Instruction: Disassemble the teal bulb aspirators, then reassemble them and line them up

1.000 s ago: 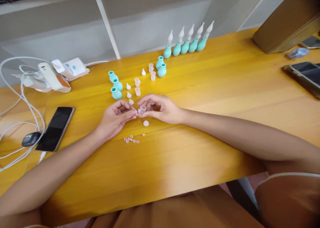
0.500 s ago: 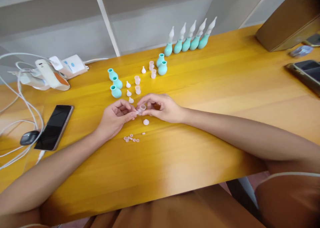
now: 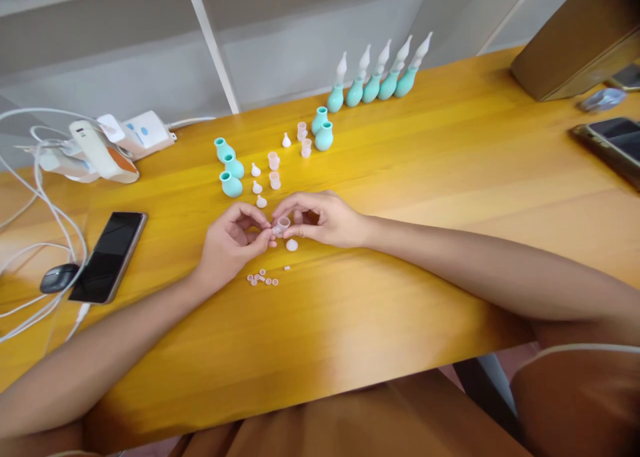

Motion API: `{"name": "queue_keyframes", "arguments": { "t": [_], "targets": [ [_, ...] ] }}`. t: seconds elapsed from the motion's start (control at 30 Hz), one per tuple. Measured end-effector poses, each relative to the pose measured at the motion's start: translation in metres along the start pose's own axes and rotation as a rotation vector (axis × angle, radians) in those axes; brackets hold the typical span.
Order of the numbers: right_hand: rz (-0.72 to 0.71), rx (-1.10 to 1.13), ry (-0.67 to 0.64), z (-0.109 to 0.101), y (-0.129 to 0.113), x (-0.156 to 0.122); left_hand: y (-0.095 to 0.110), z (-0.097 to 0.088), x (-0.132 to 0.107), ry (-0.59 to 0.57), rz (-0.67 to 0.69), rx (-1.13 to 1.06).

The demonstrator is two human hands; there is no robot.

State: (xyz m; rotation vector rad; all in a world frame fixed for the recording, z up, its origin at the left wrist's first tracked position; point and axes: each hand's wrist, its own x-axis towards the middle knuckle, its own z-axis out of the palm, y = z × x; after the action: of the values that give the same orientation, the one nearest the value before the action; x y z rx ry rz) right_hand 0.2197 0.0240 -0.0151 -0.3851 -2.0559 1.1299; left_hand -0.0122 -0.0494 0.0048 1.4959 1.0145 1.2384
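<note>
Between my two hands is a small translucent plastic cup-shaped connector [image 3: 283, 225], its round mouth facing up. My left hand [image 3: 233, 240] is closed in a pinch at the connector's left side, where a small stub shows. My right hand [image 3: 325, 218] curves round the connector from the other side, thumb and fingertips against it. Just below lies a white cone-shaped tip [image 3: 291, 245]. Nearer to me are several tiny pale pink rings [image 3: 263, 279], with a single one [image 3: 287, 268] off to the right. Beyond my left fingers stands a white tip [image 3: 261, 202].
Loose teal bulbs [image 3: 231, 184] and more pinkish connectors [image 3: 275, 180] stand farther back. A row of teal bulbs with white nozzles [image 3: 370, 87] lines the table's rear edge. Left are a phone [image 3: 107, 257], mouse [image 3: 59, 278] and chargers [image 3: 103, 150]; a brown box [image 3: 565, 50] sits right.
My left fingers have shifted slightly on the connector's left side, and the connector sits a little lower and further left. The other parts on the table stay put.
</note>
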Motion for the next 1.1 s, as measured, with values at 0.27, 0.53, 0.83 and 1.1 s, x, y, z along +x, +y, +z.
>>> {"name": "queue_keyframes", "arguments": {
  "t": [0.27, 0.53, 0.83, 1.1],
  "targets": [
    [0.011, 0.01, -0.003, 0.0001, -0.0004, 0.0004, -0.0012, -0.0015, 0.0007, -0.012, 0.017, -0.008],
    [0.043, 0.063, 0.019, 0.0009, -0.0011, 0.0002, -0.0021, -0.0029, 0.0025, -0.003, -0.023, -0.038],
    [0.044, 0.08, 0.023, 0.0009, -0.0015, 0.001, -0.0032, -0.0036, 0.0043, -0.006, -0.056, -0.059],
    [0.054, 0.067, 0.019, 0.0014, -0.0018, 0.0008, -0.0029, -0.0047, 0.0033, -0.027, -0.063, -0.033]
  ]
}}
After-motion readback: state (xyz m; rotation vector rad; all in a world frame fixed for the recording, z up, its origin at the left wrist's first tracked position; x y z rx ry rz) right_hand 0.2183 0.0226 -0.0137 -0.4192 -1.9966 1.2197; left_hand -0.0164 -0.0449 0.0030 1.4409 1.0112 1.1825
